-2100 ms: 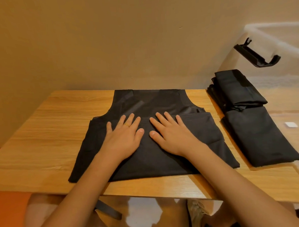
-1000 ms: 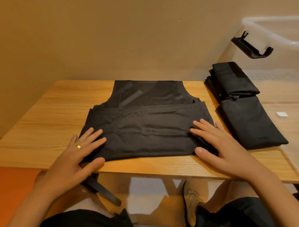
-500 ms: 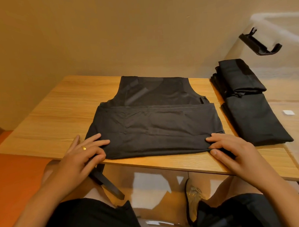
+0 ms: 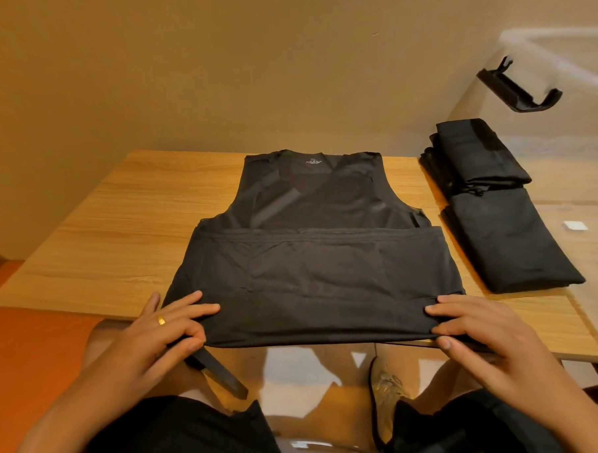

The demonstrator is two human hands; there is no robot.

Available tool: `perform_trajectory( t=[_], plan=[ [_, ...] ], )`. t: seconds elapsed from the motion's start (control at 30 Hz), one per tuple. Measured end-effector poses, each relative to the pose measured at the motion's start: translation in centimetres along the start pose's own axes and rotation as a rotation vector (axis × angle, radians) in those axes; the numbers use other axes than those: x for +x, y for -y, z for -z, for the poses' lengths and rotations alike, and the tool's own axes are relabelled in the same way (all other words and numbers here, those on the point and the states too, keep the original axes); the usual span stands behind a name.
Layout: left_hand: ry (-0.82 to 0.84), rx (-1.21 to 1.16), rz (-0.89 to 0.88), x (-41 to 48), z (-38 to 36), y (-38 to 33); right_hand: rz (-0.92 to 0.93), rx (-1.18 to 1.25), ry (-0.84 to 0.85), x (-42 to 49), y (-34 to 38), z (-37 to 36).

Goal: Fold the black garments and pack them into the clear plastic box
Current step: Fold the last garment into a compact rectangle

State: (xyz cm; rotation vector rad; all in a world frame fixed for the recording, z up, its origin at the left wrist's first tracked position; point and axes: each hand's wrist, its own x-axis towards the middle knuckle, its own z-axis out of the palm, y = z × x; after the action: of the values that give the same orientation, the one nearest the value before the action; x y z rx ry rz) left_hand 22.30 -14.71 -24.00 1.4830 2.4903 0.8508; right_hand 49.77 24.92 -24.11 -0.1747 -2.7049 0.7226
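Note:
A black sleeveless garment lies flat on the wooden table, its lower part folded up over the middle. My left hand pinches the near left corner of the fold, thumb underneath. At the near right corner my right hand pinches the fold edge. A black strap hangs down off the table edge by my left hand. Two folded black garments lie to the right inside the clear plastic box, seen through its wall.
A black latch clip sits on the box's rim. A beige wall stands right behind the table. An orange floor shows at the left. My knees and a shoe are below the table edge.
My hands slid from the middle of the garment out to its near corners and took hold of the fold edge, which now lifts slightly off the table's front edge.

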Motion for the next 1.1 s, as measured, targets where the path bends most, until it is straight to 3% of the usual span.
perform_trajectory(
  t=[0.23,0.43,0.53,0.63,0.73,0.83,1.1],
  plan=[
    [0.047,-0.015,0.022,0.2,1.0,-0.1,-0.006,0.063,-0.041,0.9,0.8,0.7],
    [-0.185,0.043,0.168,6.2,1.7,0.9,-0.144,-0.05,-0.158,7.4,-0.3,1.2],
    [-0.158,0.16,0.359,9.9,1.4,2.7,-0.225,-0.242,-0.06,11.2,-2.0,0.9],
    [-0.178,0.182,0.4,11.9,1.4,3.0,-0.317,-0.415,0.087,13.5,-2.6,0.7],
    [-0.168,0.24,0.439,12.5,1.5,3.5,-0.338,-0.504,0.124,13.8,-2.7,0.5],
    [-0.179,0.208,0.476,12.4,1.7,3.9,-0.348,-0.498,0.104,13.5,-2.7,0.4],
    [-0.221,-0.004,0.376,11.7,2.5,3.8,-0.382,-0.34,0.052,13.2,-2.5,1.2]
  ],
)
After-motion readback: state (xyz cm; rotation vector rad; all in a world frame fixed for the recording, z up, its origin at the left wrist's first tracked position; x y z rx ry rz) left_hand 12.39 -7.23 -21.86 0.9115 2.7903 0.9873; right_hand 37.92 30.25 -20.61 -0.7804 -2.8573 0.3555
